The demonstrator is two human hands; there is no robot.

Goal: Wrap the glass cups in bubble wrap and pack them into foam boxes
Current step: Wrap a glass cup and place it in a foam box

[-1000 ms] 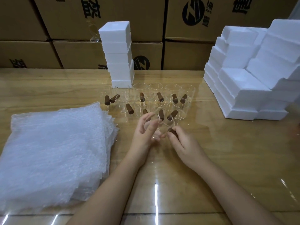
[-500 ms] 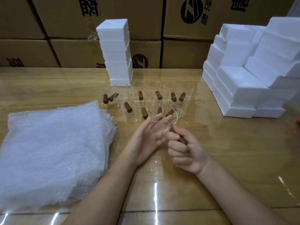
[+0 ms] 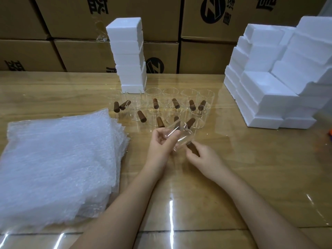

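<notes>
One cup point(image 3: 181, 141) is held tilted above the table point(image 3: 251, 168), gripped by the left hand point(image 3: 162, 147) and by its wooden handle in the right hand point(image 3: 201, 157). Nothing is wrapped or boxed yet (wrap point(image 3: 57, 164) and boxes point(image 3: 269, 90) lie untouched). Clear glass blurs the cup's outline.

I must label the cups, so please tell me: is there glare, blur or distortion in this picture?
Head view: bright streaks of glare lie on the glossy table near the bottom edge; the clear cup in the hands is hard to outline; the wide lens bends the foam boxes at the right edge.
</notes>
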